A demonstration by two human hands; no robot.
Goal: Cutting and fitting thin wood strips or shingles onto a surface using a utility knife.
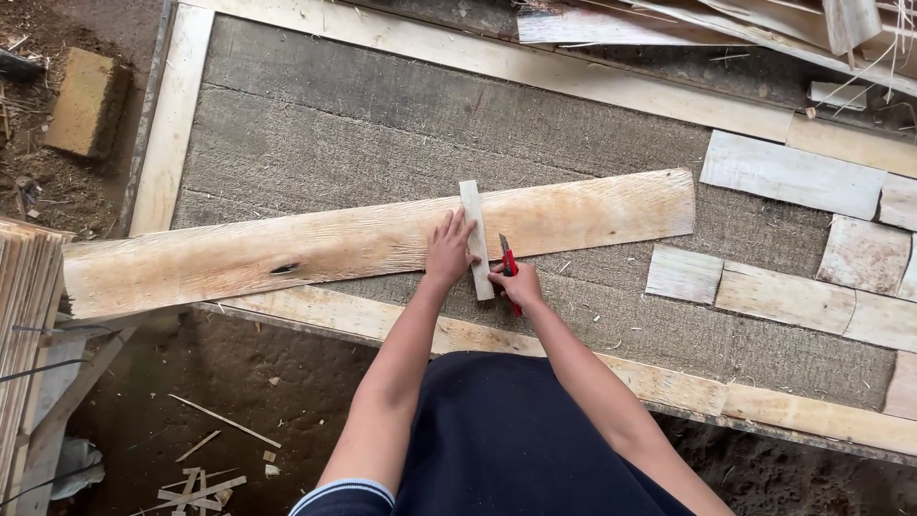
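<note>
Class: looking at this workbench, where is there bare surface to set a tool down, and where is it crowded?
Bare grey bench top lies between the far frame rail and the long plank. The right side is crowded with short boards, and the middle holds the left hand, the right hand, its red knife and the narrow strip.

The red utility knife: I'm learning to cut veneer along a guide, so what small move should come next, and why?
Probably draw the red utility knife toward the body along the wooden strip. The right hand holds its blade beside the strip's right edge, and the left hand presses the strip across the long veneer sheet.
</note>
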